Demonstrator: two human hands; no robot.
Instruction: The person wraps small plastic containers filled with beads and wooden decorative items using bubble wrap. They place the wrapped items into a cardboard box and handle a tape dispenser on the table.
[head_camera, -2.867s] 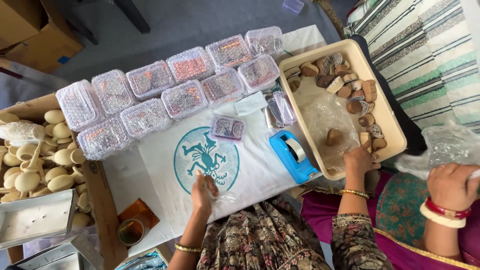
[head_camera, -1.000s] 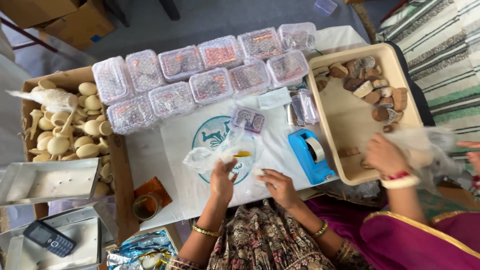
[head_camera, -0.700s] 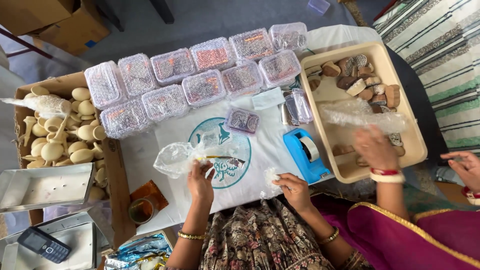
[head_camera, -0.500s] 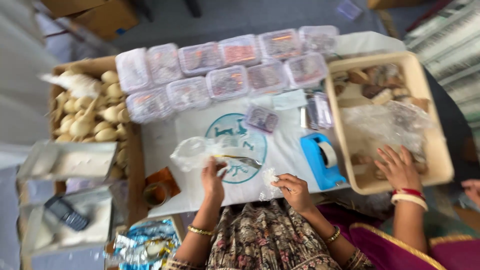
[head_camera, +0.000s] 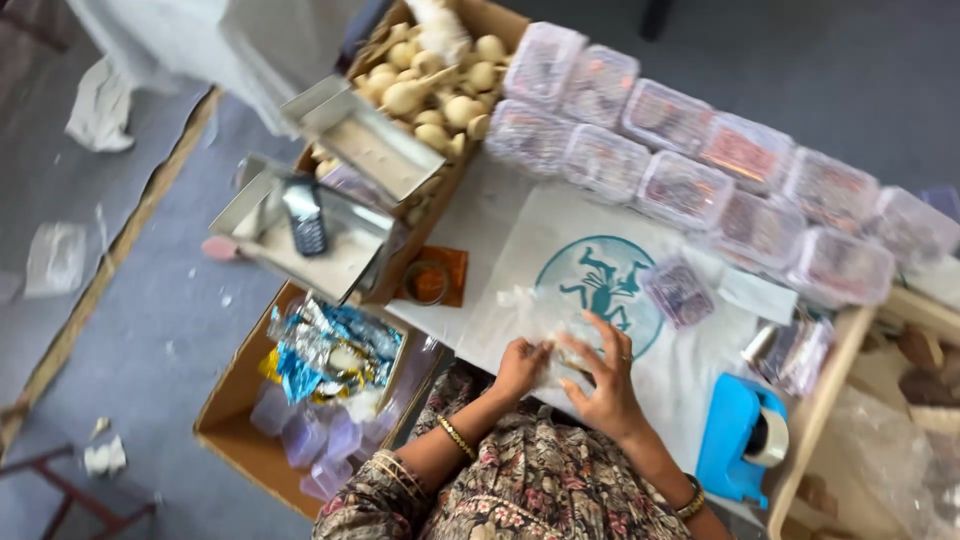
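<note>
My left hand (head_camera: 520, 366) and my right hand (head_camera: 603, 378) meet at the near edge of a white cloth (head_camera: 520, 250) with a round teal print (head_camera: 600, 283). Between them they hold a crumpled clear plastic bag (head_camera: 553, 345). The left hand pinches it, and the right hand lies over it with its fingers spread. What is inside the bag is hidden. A small clear box (head_camera: 678, 292) with patterned contents lies on the cloth just beyond my right hand.
Several bubble-wrapped clear boxes (head_camera: 700, 170) line the far side. A blue tape dispenser (head_camera: 738, 440) and a beige tray (head_camera: 820, 420) are on the right. On the left: a carton of cream pieces (head_camera: 440, 90), metal trays with a phone (head_camera: 305, 215), a small cup (head_camera: 430, 283), and a floor carton of foil packets (head_camera: 320, 350).
The view has swung left and tilted. My hands have come together on the plastic bag. The other person's hand at the beige tray is out of view.
</note>
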